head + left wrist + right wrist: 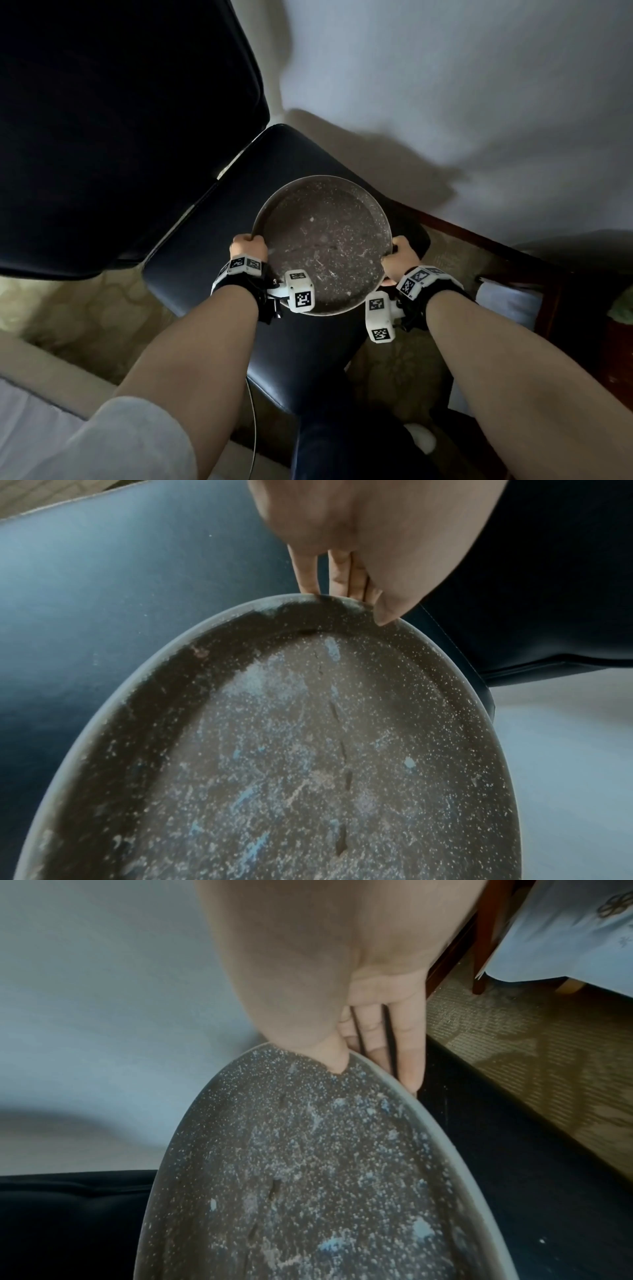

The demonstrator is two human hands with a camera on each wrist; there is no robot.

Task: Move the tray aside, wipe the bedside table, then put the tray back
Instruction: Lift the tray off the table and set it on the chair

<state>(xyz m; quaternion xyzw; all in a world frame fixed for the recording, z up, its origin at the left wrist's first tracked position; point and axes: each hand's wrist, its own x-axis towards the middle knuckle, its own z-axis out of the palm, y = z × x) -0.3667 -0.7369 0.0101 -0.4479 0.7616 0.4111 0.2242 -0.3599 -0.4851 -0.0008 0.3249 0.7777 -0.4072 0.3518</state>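
Observation:
A round dark speckled tray (322, 236) with a pale rim is held over a dark leather seat (301, 359). My left hand (247, 247) grips its left rim, thumb on the rim and fingers under it; the left wrist view shows the left hand (346, 577) against the tray (291, 750) edge. My right hand (400, 255) grips the right rim in the same way; the right wrist view shows the right hand (373, 1034) with thumb inside the tray (308, 1177) and fingers along its outside. The tray is empty. No bedside table can be made out.
A dark padded backrest (120, 130) rises at the left. A pale wall (445, 85) lies ahead. Patterned carpet (85, 308) covers the floor. A dark red wooden frame (513, 253) and a pale blue cloth (507, 301) stand at the right.

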